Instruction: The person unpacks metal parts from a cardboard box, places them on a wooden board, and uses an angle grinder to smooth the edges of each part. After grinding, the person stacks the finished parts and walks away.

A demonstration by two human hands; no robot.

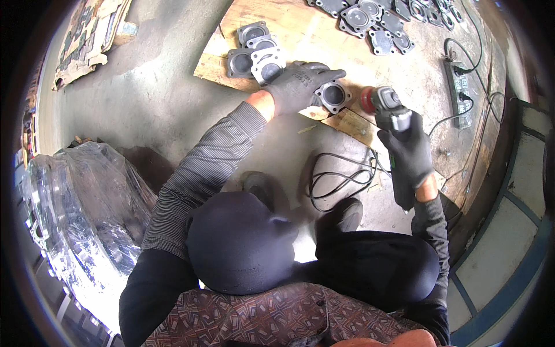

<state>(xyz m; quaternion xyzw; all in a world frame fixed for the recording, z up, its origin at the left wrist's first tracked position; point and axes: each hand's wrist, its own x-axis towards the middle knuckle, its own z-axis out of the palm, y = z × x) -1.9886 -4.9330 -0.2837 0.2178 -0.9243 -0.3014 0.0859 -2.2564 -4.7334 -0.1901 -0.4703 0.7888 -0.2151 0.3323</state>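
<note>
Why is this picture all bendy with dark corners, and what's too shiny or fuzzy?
Head view: the fisheye lens bends straight edges and leaves dark corners; also in the head view, glare whitens parts of the clear plastic wrap at lower left, and the red disc on the grinder looks blurry.

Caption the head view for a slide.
Gloved right hand gripping an angle grinder, gloved left hand at a metal flange, more flanges lying on the wooden worktop.
</note>
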